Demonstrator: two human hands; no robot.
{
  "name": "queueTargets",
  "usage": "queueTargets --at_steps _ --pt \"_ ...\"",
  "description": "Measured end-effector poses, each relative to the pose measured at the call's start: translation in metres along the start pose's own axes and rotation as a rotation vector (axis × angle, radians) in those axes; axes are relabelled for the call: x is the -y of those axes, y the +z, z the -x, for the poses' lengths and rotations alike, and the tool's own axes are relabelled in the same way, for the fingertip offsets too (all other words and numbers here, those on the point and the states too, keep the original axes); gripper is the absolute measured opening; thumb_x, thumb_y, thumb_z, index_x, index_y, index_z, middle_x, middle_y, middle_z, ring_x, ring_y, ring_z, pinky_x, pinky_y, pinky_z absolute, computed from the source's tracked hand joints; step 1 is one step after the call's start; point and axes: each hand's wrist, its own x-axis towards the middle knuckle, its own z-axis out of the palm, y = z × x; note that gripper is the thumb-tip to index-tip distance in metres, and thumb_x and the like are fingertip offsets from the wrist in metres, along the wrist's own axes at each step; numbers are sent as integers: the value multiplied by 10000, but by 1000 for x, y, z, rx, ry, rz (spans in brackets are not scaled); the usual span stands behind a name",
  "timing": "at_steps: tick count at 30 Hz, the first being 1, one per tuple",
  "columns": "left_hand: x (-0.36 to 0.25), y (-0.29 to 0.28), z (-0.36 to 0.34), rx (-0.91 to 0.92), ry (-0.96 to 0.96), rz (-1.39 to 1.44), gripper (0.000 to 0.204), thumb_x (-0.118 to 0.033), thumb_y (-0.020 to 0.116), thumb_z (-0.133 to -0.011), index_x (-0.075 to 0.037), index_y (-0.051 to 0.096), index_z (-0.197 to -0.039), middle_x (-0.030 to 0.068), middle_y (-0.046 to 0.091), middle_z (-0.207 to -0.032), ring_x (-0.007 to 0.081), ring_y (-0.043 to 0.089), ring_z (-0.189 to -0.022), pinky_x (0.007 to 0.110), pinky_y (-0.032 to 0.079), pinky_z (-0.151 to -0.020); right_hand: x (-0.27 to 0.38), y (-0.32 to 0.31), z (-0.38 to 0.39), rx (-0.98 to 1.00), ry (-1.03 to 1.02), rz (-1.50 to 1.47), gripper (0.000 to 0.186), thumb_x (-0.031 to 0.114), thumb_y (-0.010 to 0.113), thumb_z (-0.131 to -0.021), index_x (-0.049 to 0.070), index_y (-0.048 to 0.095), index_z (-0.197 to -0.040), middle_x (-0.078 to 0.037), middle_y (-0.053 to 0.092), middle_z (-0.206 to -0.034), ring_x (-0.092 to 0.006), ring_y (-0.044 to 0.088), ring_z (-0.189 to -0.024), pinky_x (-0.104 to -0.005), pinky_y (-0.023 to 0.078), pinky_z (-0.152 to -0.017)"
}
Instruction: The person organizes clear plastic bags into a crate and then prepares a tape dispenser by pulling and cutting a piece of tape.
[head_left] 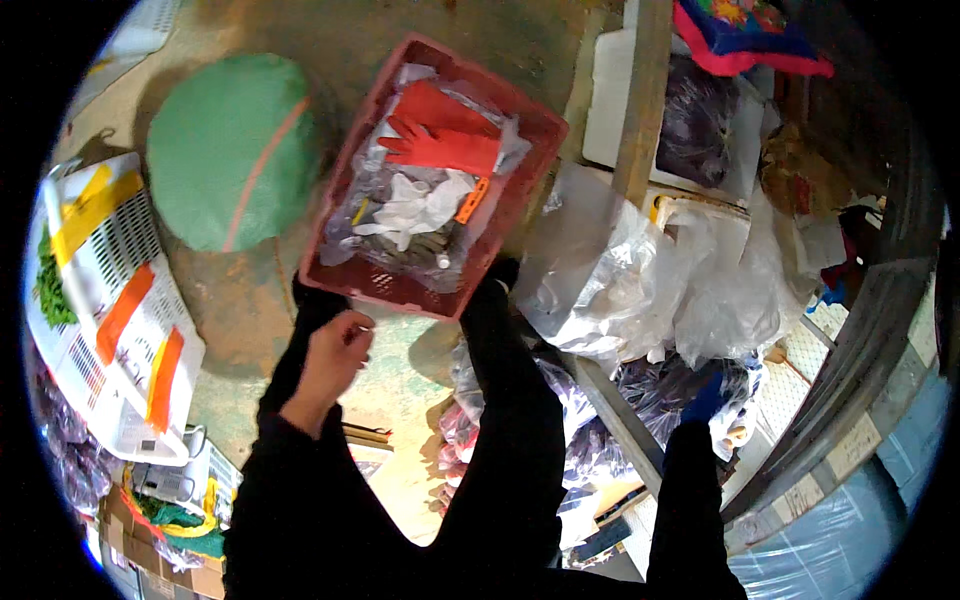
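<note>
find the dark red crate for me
In the head view, the dark red crate is at upper centre, just right of the round green object and beyond the left hand, with red gloves inside.

Before me, a crate (400,290) holds rubber gloves (450,147); plastic bags (600,265) lie to its right, a basket (117,255) well to its left.

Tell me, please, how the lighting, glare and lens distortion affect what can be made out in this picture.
Head view: the fisheye blackens the corners and bows the grey beam at right; glare whitens folds of the clear plastic bags; the left hand and the red crate are lit well enough to read; the black trousers lose nearly all detail.
</note>
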Motion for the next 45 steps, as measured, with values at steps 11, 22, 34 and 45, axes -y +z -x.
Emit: queueTargets --at_steps 11,22,34,45 --pt "38 -22 114 20 -143 496 279 -254 510 -874 -18 556 -733 -6 409 -460 83 354 -384 258 274 -373 7 -29 290 803 -286 -1181 463 179 576 -840 2 416 -1237 -177 496 -1165 -263 455 -1111 -340 356 -941" --pt "100 -169 202 -554 -91 242 359 -318 566 -789 1 577 -626 65 506 -544 144 471 -548 326 358 -539 29 -159 280 1071 -320 -1490 426 278 496 -896 12 462 -1227 -88 533 -1178 -193 543 -1010 -313 432 -861" --pt "160 -131 234 -203 188 -697 314 -321 532 -725 -20 617 -701 121 610 -601 293 606 -587 410 491 -593 -38 -118 299 966 -333 -1657 442 300 525 -872 -10 477 -1183 -136 572 -1081 -223 564 -953 -344 465 -781" --pt "2 -141 238 -144 -22 -329 258 -308 514 -806 -80 599 -892 133 616 -805 276 590 -773 386 454 -696 -3 -134 280 1007 -219 -1714 388 255 521 -864 3 495 -1158 -111 605 -954 -198 603 -713 -310 501 -602"
